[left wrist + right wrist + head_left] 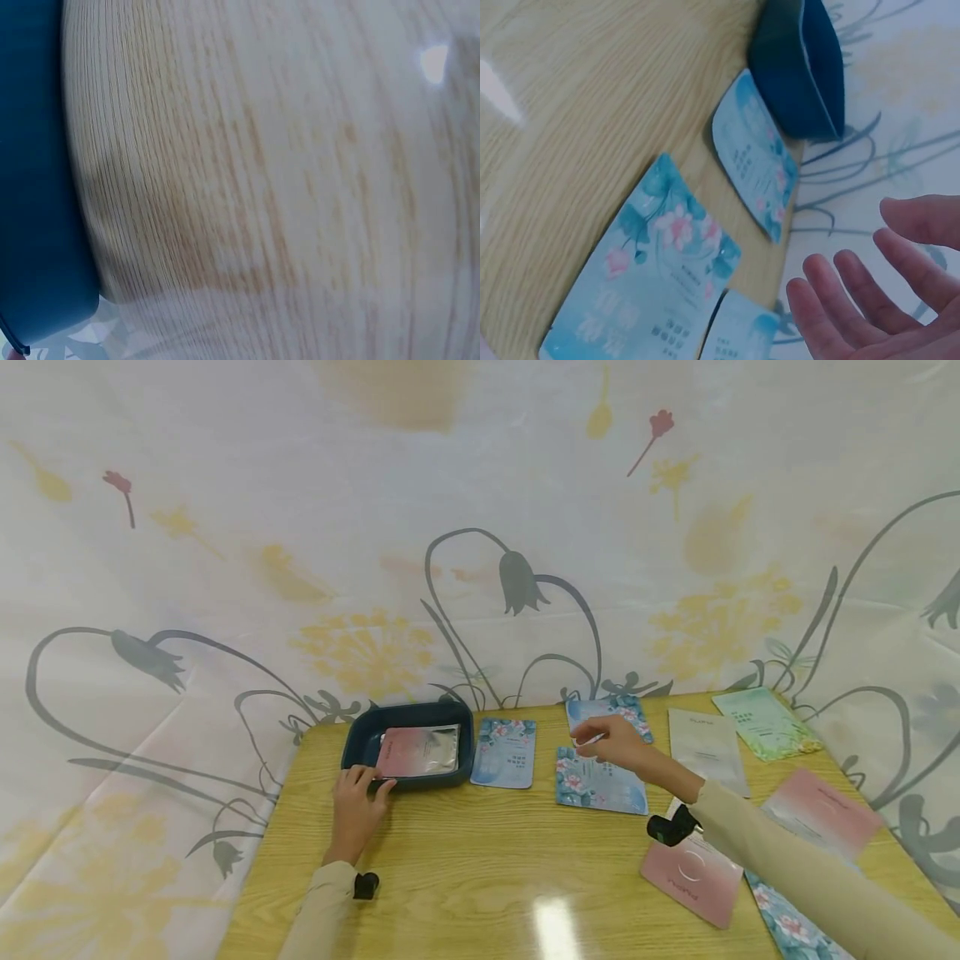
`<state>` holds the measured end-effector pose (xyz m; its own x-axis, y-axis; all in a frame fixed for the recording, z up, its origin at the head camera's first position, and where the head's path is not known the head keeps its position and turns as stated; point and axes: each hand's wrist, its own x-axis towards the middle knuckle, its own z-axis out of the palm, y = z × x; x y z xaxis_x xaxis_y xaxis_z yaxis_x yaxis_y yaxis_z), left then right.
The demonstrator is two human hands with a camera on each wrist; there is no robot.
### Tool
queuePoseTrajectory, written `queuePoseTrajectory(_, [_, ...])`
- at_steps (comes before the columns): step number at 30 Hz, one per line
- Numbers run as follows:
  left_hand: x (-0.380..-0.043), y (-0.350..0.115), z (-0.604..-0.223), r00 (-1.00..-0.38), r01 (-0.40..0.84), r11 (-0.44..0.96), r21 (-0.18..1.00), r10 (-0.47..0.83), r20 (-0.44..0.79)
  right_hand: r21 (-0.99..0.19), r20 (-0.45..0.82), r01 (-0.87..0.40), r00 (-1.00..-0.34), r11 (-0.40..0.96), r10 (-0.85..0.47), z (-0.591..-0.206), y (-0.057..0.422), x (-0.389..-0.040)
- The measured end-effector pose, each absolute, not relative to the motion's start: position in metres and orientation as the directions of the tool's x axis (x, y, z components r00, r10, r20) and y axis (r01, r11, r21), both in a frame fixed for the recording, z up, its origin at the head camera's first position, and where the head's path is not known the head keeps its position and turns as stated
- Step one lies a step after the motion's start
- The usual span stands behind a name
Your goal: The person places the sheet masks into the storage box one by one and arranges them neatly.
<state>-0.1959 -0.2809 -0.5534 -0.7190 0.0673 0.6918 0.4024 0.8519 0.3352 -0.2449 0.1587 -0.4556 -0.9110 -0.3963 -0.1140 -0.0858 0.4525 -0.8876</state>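
Observation:
My left hand (358,806) holds the front left rim of a dark blue plastic basin (420,782), its fingers over the edge. Inside the basin lies a pink and silver sachet (408,752). In the left wrist view the basin's wall (37,180) fills the left side, and that hand is almost wholly out of sight. My right hand (617,743) hovers with nothing in it, fingers loosely bent and apart. Below it are a blue flowered sachet (600,789) and, behind, another blue flowered sachet (630,710), partly hidden by the hand.
Beside the basin lies a blue flowered sachet (504,753). Toward the right are a silver sachet (705,747), a green sachet (768,722), pink sachets (693,881) and a flowered sachet (795,927) partly under the right sleeve. A patterned cloth (480,635) hangs behind the wooden table (465,877).

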Motion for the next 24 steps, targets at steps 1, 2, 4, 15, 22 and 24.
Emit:
queuePoseTrajectory(1, [-0.196,-0.281,-0.553,-0.722,0.401,0.852,0.337,0.068,0.689,-0.888,-0.117,-0.079,-0.914,0.453,-0.388,-0.456,0.163,-0.244])
queuePoseTrajectory(2, [-0.196,-0.281,-0.553,-0.723,0.401,0.851,0.338,0.068,0.687,-0.888,-0.118,-0.074,-0.917,0.453,-0.382,-0.457,0.166,-0.244])
queuePoseTrajectory(4, [-0.196,-0.281,-0.553,-0.724,0.4,0.852,0.337,0.069,0.686,-0.889,-0.122,-0.063,-0.922,0.454,-0.367,-0.459,0.173,-0.242])
queuePoseTrajectory(15, [-0.197,-0.283,-0.556,-0.702,0.416,0.852,0.318,0.078,0.708,-0.88,-0.17,0.017,-0.945,0.475,-0.28,-0.472,0.201,-0.235])
queuePoseTrajectory(22, [-0.196,-0.282,-0.555,-0.715,0.407,0.85,0.334,0.068,0.696,-0.87,-0.217,0.081,-0.949,0.486,-0.23,-0.486,0.214,-0.23])
queuePoseTrajectory(24, [-0.196,-0.282,-0.555,-0.717,0.404,0.851,0.336,0.066,0.694,-0.866,-0.229,0.101,-0.951,0.49,-0.208,-0.491,0.217,-0.229])
